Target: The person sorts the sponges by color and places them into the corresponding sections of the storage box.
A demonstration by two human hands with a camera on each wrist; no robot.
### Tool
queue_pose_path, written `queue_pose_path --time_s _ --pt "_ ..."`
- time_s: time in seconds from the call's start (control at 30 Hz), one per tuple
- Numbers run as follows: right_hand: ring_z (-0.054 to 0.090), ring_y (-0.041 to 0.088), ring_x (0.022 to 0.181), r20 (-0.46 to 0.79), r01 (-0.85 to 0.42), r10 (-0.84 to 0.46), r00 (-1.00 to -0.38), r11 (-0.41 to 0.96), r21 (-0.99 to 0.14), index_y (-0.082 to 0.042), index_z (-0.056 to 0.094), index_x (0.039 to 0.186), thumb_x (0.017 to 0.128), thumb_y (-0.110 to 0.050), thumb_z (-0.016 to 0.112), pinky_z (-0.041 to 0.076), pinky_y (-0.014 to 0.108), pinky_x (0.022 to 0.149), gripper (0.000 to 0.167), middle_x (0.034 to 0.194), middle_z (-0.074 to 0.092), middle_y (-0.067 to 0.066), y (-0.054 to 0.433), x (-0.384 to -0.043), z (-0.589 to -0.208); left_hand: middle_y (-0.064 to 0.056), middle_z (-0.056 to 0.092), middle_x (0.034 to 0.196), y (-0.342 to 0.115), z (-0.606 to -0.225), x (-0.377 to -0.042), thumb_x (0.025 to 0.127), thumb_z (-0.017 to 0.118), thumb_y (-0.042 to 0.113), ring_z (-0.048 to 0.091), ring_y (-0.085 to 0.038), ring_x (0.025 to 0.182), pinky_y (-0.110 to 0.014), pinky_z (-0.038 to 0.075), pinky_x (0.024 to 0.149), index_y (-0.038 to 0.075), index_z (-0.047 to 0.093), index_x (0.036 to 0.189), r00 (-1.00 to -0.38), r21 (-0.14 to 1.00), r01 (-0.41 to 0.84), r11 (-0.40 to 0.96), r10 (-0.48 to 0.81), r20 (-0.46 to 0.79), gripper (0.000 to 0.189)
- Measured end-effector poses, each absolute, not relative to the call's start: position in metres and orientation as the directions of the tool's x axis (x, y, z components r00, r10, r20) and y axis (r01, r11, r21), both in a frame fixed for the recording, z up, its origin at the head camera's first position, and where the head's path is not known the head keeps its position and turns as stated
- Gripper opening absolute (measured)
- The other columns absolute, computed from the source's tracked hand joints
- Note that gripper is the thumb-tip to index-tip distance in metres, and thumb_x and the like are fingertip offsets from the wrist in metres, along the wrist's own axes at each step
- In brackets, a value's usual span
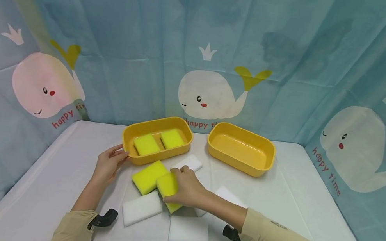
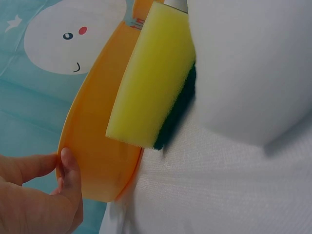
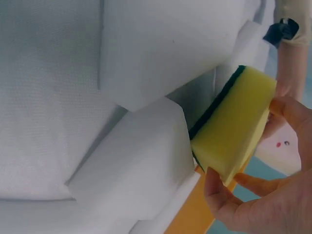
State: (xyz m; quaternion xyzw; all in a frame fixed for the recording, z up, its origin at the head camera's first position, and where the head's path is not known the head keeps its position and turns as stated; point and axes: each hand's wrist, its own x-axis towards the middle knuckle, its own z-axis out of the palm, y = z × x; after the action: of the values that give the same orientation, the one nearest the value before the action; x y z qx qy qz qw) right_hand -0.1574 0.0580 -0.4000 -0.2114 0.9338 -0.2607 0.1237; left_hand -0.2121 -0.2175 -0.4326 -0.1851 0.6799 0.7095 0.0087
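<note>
My left hand (image 1: pixel 106 165) pinches the near left end of a yellow-orange bin (image 1: pixel 161 157), thumb and fingers at its rim in the left wrist view. Inside that bin lie two yellow sponges (image 1: pixel 147 144). With thumb and fingers on its opposite sides, my right hand (image 1: pixel 188 188) holds another yellow sponge (image 1: pixel 167 184), tilted above the pile; the right wrist view shows its dark green scouring layer. Just left of it, a further yellow sponge (image 1: pixel 149 177) lies in front of the bin. White foam blocks (image 1: pixel 142 208) lie around and under the right hand, some partly hidden by the arm.
A second yellow-orange bin (image 1: pixel 239 162) with nothing in it stands at the back right of the white-covered table (image 1: pixel 293 209). One more white block (image 1: pixel 189 231) lies nearest the person. A blue curtain (image 1: pixel 140 87) with whale prints hangs behind and along both sides.
</note>
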Motion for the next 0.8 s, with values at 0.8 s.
queue_pose_path --time_s 0.8 --pt "0.055 0.023 0.114 -0.087 -0.359 -0.497 -0.863 0.726 -0.586 -0.007 0.056 0.15 0.082 -0.03 0.091 0.053 0.034 0.093 0.079 0.132 0.057 0.014 0.059 -0.161 -0.385 0.001 0.057 0.107 -0.22 -0.433 -0.212 0.106 0.061 0.006 0.068 -0.001 0.083 -0.024 0.057 0.099 0.003 0.034 0.164 -0.939 0.964 -0.256 -0.073 -0.22 -0.266 0.064"
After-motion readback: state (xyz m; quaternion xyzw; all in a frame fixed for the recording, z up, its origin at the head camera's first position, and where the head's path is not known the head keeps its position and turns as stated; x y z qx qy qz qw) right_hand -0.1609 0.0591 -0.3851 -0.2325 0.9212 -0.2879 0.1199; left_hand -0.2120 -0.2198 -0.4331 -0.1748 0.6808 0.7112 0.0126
